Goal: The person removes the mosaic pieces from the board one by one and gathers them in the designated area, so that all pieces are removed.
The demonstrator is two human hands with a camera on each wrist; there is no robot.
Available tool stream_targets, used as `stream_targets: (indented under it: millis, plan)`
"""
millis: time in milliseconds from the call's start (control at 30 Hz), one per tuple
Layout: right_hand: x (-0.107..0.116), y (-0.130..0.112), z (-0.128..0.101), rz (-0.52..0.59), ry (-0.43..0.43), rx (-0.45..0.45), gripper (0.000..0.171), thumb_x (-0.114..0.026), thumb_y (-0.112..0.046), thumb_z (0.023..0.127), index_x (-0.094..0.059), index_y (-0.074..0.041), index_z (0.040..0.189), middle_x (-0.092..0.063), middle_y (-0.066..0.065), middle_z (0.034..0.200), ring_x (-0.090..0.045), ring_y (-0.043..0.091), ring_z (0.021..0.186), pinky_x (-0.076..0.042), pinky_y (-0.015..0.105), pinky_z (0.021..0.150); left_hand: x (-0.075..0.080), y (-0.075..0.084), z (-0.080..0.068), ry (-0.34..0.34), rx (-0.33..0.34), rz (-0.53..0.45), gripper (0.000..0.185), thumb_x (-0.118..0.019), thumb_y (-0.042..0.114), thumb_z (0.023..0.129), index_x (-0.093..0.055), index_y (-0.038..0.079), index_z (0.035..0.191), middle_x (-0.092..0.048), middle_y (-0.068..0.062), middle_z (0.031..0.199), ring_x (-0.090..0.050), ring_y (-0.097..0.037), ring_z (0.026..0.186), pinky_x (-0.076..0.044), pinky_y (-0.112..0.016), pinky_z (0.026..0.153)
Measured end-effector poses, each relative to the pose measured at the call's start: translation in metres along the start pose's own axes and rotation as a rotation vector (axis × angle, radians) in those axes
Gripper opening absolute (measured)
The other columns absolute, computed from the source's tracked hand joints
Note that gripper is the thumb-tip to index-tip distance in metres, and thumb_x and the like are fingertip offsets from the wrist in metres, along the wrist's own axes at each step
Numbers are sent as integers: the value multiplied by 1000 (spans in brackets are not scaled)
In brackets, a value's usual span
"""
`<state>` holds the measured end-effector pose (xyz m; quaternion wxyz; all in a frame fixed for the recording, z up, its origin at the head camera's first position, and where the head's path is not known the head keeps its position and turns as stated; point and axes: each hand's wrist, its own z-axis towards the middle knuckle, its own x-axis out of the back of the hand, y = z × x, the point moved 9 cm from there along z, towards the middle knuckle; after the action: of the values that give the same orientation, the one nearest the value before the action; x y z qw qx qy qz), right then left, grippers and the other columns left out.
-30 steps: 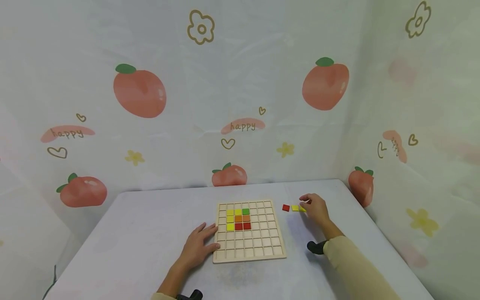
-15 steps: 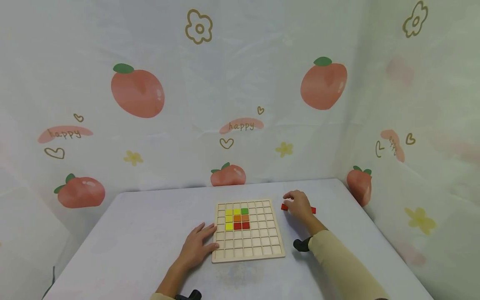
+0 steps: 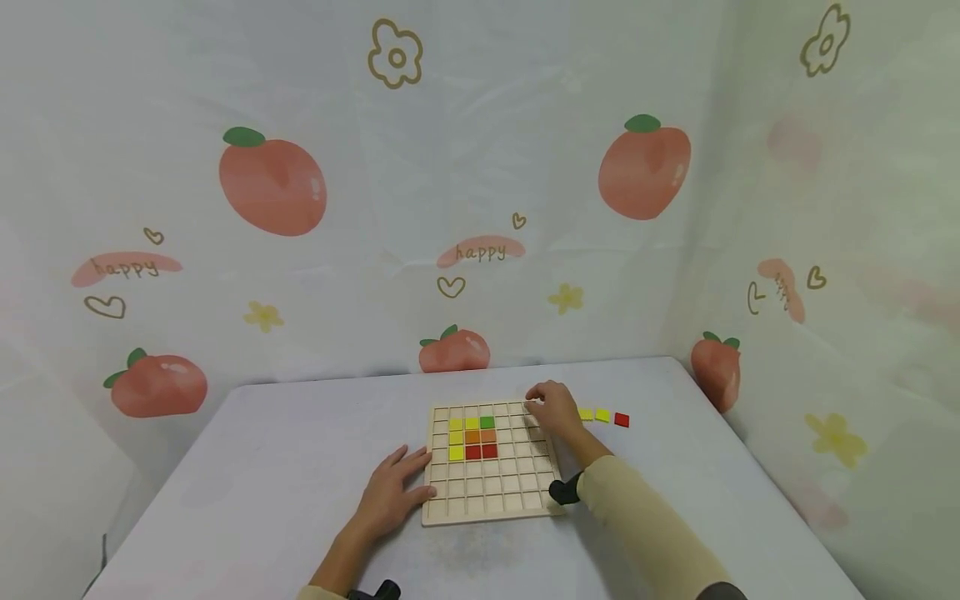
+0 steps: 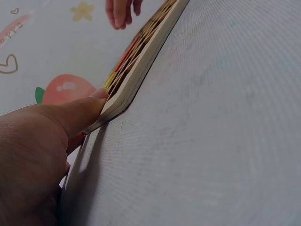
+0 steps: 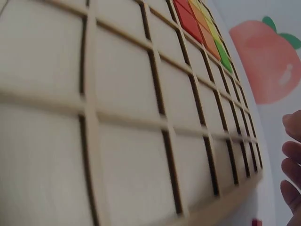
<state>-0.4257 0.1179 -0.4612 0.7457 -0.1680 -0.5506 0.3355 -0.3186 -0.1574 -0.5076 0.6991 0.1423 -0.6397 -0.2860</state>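
Note:
A wooden grid board lies on the table, and a block of yellow, green, orange and red tiles fills cells in its upper left part. My left hand rests flat on the table, straight fingers against the board's left edge. My right hand hovers over the board's upper right corner, fingers curled and pointing left. What it holds, if anything, is hidden. The right wrist view shows its fingertips beside the board, with a sliver of red below them.
Two yellow tiles and a red tile lie in a row on the table, right of the board. A cloth printed with peaches hangs behind the table and along its right side.
My right hand has moved left from the loose tiles to the board's upper right corner. The red tile nearest the board is out of sight now. My left hand has stayed put.

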Motion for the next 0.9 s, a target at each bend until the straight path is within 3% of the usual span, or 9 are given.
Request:
stream_targets:
  millis: [233,567,733,900]
  plan:
    - [-23,-22,-3,103,-14,26,9,-62,-14,79,-63,-9,86,-53,-4,79,-48,15,75,-43,30,65,0,0,1,3,2,-3,61,-65,48,69,-48,26,124,-42,11,129,-24,-26,125,-22,-53,95]
    - [-53,-31,-8,180,-128,29,13,-59,-13,81,-61,-9,93,-53,-3,86,-49,14,76,-45,27,65,0,-2,1,17,3,-5,61,-65,47,69,-49,27,124,-42,11,128,-24,-26,124,-23,-53,94]
    - [-67,-31,-10,135,-232,40,24,-61,-15,79,-61,-7,102,-53,-2,92,-50,13,82,-44,28,70,-1,-2,1,17,2,-5,61,-65,49,69,-48,28,124,-41,13,129,-23,-24,125,-22,-53,95]
    - [-71,-34,-10,49,-247,90,32,-64,-18,76,-61,-7,106,-54,1,100,-50,16,89,-43,32,77,-1,-3,1,23,-1,4,62,-64,49,68,-48,28,124,-41,12,129,-24,-24,125,-22,-52,95]
